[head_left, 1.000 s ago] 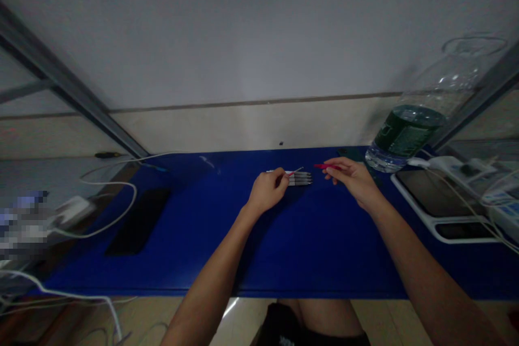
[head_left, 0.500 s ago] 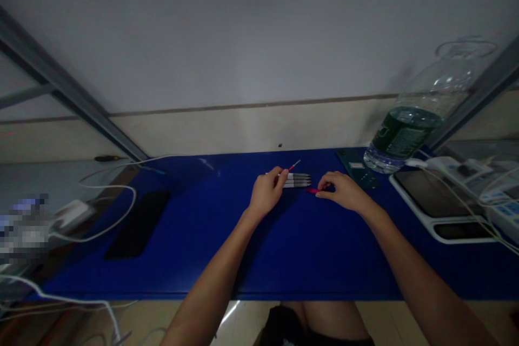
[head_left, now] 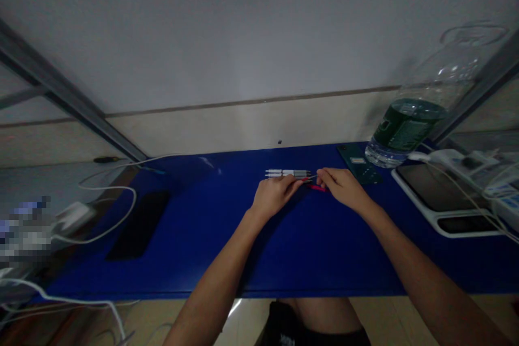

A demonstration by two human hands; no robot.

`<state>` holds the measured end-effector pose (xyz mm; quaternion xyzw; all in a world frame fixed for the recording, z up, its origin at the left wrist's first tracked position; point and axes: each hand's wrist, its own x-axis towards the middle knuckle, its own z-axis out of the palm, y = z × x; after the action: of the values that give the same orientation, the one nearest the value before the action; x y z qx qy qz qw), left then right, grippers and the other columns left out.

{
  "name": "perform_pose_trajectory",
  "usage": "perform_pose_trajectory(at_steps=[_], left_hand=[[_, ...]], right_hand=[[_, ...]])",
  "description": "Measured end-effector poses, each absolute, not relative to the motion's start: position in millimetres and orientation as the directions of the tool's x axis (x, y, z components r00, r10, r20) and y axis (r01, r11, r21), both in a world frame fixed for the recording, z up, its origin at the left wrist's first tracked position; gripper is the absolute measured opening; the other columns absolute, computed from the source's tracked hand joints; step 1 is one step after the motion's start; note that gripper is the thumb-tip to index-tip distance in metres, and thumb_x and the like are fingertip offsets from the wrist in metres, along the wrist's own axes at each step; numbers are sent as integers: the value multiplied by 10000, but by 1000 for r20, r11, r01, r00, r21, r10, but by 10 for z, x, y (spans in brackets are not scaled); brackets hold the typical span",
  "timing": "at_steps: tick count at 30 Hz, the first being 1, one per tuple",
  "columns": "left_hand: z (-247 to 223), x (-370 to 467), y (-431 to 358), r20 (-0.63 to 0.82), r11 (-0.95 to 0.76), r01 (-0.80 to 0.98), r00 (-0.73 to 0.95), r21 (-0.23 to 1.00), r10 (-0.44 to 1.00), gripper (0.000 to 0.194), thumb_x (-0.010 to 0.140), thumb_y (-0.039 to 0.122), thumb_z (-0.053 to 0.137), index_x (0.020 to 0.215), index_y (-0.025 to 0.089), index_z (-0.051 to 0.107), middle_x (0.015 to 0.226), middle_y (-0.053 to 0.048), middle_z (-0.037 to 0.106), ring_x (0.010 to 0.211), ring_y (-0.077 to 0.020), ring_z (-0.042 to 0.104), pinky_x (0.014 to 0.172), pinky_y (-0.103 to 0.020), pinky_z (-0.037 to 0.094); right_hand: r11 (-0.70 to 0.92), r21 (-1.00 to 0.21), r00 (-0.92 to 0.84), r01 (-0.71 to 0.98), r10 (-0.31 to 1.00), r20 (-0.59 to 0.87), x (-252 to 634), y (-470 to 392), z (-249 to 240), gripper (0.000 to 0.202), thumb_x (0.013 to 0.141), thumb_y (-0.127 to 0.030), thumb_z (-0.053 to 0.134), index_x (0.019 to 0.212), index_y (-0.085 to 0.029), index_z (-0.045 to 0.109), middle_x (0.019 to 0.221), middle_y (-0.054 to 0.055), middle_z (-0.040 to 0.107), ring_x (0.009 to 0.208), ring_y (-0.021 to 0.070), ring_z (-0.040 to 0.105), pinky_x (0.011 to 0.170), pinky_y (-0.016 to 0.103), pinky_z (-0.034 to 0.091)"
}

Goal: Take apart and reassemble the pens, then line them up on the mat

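Observation:
My left hand (head_left: 278,193) is closed in a pinch around a slim pen refill (head_left: 307,179), red near the fingers with a thin pale tip pointing right. At that tip, the closed fingertips of my right hand (head_left: 338,186) meet it; anything small between them is too tiny to make out. A red pen part (head_left: 317,187) lies on the blue table just below, between the two hands. Behind my left fingers, several white-and-grey pens (head_left: 287,173) lie side by side, partly covered by the hand.
On the blue table (head_left: 194,248), a black flat object (head_left: 138,225) lies left. A dark green phone (head_left: 359,164), a large water bottle (head_left: 405,130) and a white scale (head_left: 441,194) with cables stand right. A white cable (head_left: 132,194) crosses the left edge.
My right hand has let go of the red pen part, leaving it on the table, and moved up to the refill's tip. My left hand has shifted right, tilting the refill flatter.

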<state>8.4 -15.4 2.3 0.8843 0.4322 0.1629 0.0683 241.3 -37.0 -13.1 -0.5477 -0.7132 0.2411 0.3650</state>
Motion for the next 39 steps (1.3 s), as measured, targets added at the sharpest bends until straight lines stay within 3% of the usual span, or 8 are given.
perform_pose_trajectory(at_steps=[9,15,19,24,30,36,39], left_hand=[[-8,84,-164,246,-674,681,627,288,739,411,1043,486,394,1224,265,690,996,-55,756,857,-186,685,681,-254,406],[16,45,-117,228,-645,722,604,250,764,455,1029,531,396,1027,218,726,899,-75,747,774,-191,667,641,-260,383],[41,7,-72,228,-582,784,540,213,810,489,1035,524,366,896,197,702,836,-88,727,716,-187,638,610,-264,344],[39,-114,48,325,-436,863,348,256,879,536,1048,509,318,770,194,650,799,-80,704,661,-169,586,587,-276,280],[43,-332,198,390,-247,884,81,398,917,565,1042,512,332,714,187,658,724,-76,693,631,-165,577,592,-288,259],[76,-333,182,379,-211,883,41,419,925,542,1033,510,351,776,190,705,735,-81,706,655,-177,597,599,-283,276],[75,-317,172,381,-223,884,55,412,923,540,1032,506,355,770,194,709,741,-80,712,654,-177,603,600,-284,281]], right_hand=[[215,-858,-132,467,976,173,2281,-394,-186,430,965,-531,501,719,-217,662,646,27,647,619,186,600,607,315,426],[178,-949,-141,261,979,145,2321,-355,-230,290,882,-502,652,857,-216,695,807,45,721,752,200,665,712,336,505],[169,-970,-74,178,985,158,2378,-324,-249,300,803,-492,746,944,-230,703,909,54,747,802,212,695,770,365,544],[182,-957,48,226,979,197,2492,-261,-268,306,799,-491,748,942,-223,712,893,58,749,842,228,697,780,370,529],[186,-927,47,326,976,213,2535,-244,-289,399,889,-587,611,825,-205,707,726,46,688,678,194,627,650,333,471],[153,-905,65,397,979,194,2517,-271,-261,521,906,-666,527,675,-213,639,553,7,555,515,156,490,506,304,351],[169,-915,60,366,977,204,2520,-263,-251,492,891,-656,558,710,-213,671,593,18,594,565,169,535,546,308,394]])
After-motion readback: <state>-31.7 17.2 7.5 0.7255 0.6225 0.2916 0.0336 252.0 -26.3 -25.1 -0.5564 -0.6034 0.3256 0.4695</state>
